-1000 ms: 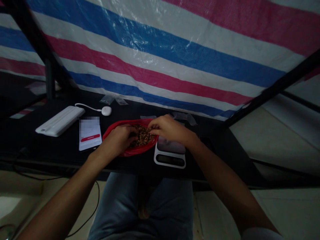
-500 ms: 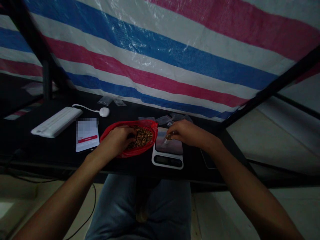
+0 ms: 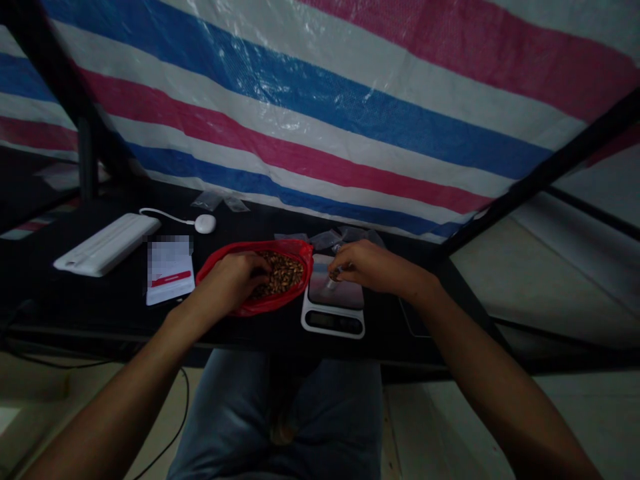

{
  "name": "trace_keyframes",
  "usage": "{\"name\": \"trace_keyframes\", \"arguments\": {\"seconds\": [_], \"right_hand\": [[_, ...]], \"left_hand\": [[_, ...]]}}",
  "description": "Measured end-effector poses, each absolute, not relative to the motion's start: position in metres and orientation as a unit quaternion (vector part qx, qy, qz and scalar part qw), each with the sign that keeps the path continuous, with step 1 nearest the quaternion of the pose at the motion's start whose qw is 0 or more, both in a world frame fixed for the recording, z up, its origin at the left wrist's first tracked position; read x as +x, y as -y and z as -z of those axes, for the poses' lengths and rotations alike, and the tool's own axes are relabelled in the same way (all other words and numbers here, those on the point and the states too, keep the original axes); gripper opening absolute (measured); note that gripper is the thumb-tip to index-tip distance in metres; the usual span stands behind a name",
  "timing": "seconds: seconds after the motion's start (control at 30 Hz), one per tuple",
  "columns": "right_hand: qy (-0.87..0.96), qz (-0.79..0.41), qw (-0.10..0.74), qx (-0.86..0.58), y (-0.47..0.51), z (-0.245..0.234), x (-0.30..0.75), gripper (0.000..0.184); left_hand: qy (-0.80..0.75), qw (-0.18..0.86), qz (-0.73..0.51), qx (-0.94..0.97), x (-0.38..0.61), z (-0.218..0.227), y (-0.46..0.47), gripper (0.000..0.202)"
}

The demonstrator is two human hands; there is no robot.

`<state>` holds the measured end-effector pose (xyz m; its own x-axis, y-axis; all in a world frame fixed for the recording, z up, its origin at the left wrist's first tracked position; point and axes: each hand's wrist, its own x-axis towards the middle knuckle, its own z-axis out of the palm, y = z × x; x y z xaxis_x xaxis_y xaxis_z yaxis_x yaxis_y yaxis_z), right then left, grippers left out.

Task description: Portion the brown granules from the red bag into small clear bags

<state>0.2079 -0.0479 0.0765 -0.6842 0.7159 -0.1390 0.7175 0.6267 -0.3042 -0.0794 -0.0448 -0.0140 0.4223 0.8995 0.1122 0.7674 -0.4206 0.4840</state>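
An open red plastic bag full of brown seed-like pieces sits on the black table. My left hand reaches over its left rim, with curled fingers down among the pieces; whether they pinch any is hidden. Right of the bag lies a white kitchen scale with a shiny metal plate and a dark display. Above that plate my right hand is closed on a small clear bag with brown pieces in it, its outline partly covered by my fingers.
Several clear plastic bags lie behind the scale. To the left are a white power strip-like bar, a round white device on a cable and a white card with a red strip. A striped tarpaulin hangs behind the table.
The view has shifted slightly, so the table things sit a little further left. Both hands keep nearly the same places over the red bag and the scale.
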Motion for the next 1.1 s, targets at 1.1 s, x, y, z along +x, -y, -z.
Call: {"name": "trace_keyframes", "arguments": {"seconds": [1.1], "right_hand": [[-0.882,0.205,-0.115,0.408,0.057,-0.063,0.224,0.022]], "left_hand": [[-0.415,0.255,-0.258,0.835,-0.042,-0.015,0.054,0.019]]}}
